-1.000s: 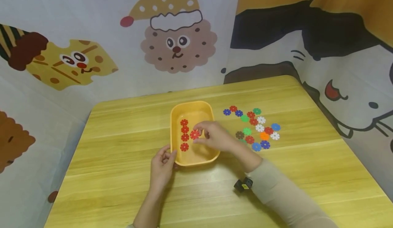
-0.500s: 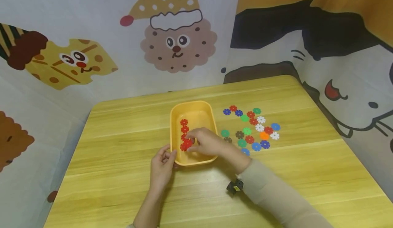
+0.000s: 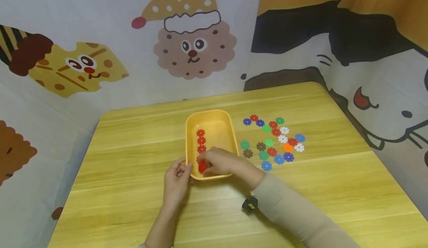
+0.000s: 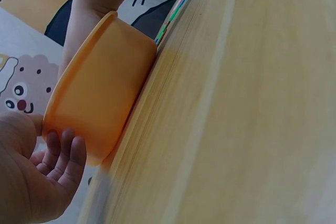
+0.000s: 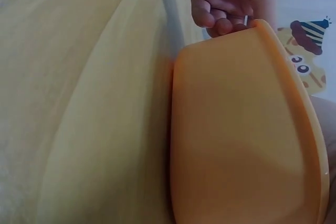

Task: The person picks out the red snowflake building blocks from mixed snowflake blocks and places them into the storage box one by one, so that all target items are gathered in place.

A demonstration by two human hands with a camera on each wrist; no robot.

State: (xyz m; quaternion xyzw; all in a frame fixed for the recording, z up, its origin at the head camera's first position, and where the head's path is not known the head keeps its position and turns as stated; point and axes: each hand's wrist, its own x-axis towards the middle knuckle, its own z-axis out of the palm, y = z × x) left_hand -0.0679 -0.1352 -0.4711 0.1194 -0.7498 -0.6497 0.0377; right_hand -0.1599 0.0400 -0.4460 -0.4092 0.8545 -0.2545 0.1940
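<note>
A yellow-orange plastic basin [image 3: 219, 133] stands on the table, with several red snowflake discs [image 3: 201, 140] lined up along its left side. My left hand [image 3: 176, 181] holds the basin's left rim near the front corner, thumb over the edge and fingers against the outer wall. Inside, my right hand [image 3: 224, 162] pinches a red snowflake disc [image 3: 202, 167] low at the front end of that row. The fingers partly cover this disc and the one behind it. In the right wrist view, the basin wall hides what the right hand holds.
To the right of the basin, loose snowflake discs in blue, green, brown, white, orange and red lie on the wooden table [image 3: 133, 181], among them a brown disc [image 3: 247, 153] and a light blue disc [image 3: 266, 166]. A cartoon-print cloth [image 3: 133, 84] hangs behind the table.
My right hand has carried the red disc left and toward me, from beside the row to its front end. My left hand and the basin have stayed put.
</note>
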